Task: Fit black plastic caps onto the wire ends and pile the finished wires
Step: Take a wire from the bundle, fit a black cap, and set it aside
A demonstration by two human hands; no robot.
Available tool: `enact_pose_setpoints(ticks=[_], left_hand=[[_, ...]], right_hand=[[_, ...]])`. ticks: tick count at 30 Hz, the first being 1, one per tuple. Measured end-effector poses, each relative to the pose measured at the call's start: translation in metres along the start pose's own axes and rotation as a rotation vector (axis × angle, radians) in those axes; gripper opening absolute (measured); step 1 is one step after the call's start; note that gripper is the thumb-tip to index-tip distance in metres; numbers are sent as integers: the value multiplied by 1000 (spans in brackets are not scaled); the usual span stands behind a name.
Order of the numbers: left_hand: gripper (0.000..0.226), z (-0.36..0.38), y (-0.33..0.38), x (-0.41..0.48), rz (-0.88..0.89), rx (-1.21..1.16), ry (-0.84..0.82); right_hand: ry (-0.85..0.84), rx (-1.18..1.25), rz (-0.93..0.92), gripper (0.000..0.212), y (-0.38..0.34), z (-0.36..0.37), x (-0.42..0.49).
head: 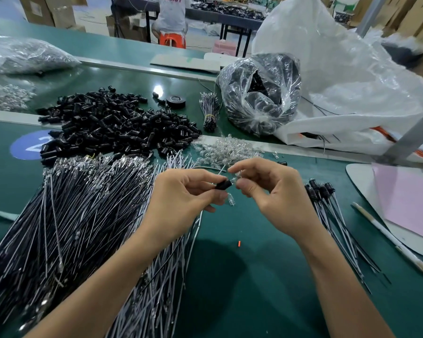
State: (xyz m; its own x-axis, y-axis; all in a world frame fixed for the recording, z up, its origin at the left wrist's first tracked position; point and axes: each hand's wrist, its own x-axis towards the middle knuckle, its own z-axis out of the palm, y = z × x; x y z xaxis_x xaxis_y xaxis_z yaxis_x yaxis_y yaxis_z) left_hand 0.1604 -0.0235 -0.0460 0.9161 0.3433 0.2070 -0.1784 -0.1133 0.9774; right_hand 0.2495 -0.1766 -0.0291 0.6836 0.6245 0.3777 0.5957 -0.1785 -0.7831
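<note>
My left hand (181,193) pinches a black plastic cap (223,184) between thumb and fingers, with a small clear piece (230,203) showing below it. My right hand (266,189) pinches a clear-tipped wire end (235,178) right at the cap's mouth. A big heap of loose black caps (112,123) lies behind. Uncapped black and white wires (78,215) spread in a thick fan at the left. A small pile of capped wires (327,203) lies to the right of my hands.
A clear bag of black parts (261,93) and a large white sack (340,69) stand at the back right. Clear small parts (227,150) lie scattered behind my hands. A pink sheet on a white board (405,203) and a white pen (391,240) sit at right.
</note>
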Motion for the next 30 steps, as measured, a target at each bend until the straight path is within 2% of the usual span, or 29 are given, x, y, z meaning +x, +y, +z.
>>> enact_pose_setpoints(ticks=[5, 11, 26, 28, 30], left_hand=[[26, -1, -1, -2, 11, 43, -40], [18, -3, -1, -3, 12, 49, -117], [13, -7, 7, -8, 32, -64, -158], [11, -4, 9, -8, 27, -83, -148], [10, -1, 14, -6, 28, -110, -122]], right_hand=[[-25, -21, -7, 27, 2, -4, -1], [-69, 78, 21, 37, 7, -1, -2], [-132, 375, 57, 35, 4, -1, -5], [-93, 405, 46, 34, 4, 0, -6], [-6, 441, 7, 22, 3, 1, -6]])
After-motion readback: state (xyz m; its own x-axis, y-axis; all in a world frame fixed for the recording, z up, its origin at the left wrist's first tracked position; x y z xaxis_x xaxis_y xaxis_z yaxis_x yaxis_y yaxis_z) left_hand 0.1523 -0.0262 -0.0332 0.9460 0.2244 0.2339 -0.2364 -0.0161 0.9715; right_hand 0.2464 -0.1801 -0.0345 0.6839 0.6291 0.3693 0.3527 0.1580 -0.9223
